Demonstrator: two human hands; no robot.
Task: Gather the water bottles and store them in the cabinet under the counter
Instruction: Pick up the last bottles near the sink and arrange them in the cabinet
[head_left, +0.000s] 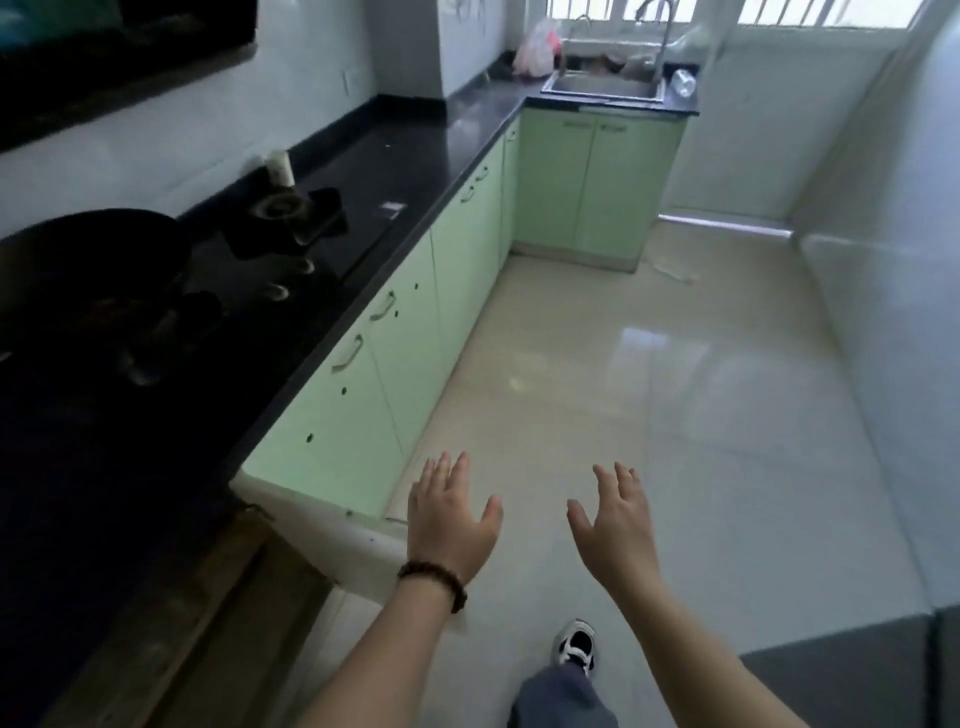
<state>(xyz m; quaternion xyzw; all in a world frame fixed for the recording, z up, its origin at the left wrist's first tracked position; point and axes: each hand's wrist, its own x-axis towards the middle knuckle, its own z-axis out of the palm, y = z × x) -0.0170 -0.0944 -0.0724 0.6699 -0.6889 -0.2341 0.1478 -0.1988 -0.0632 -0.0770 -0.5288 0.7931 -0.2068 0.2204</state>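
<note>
We saw two bare forearms reaching into view from the bottom edge, neither covered by any sleeve. The left hand (451, 519) carried a bracelet of dark brown round beads (435, 576) strung close together around the wrist, the beads looking like polished wood, though we could not tell the material for certain. The right hand (615, 525) wore nothing, no ring, no watch, no band. Below the arms we saw one leg in loose blue-grey trousers (563, 699), the cloth falling in soft folds, and under it a black-and-white laced sneaker (576, 644) with a white toe.
</note>
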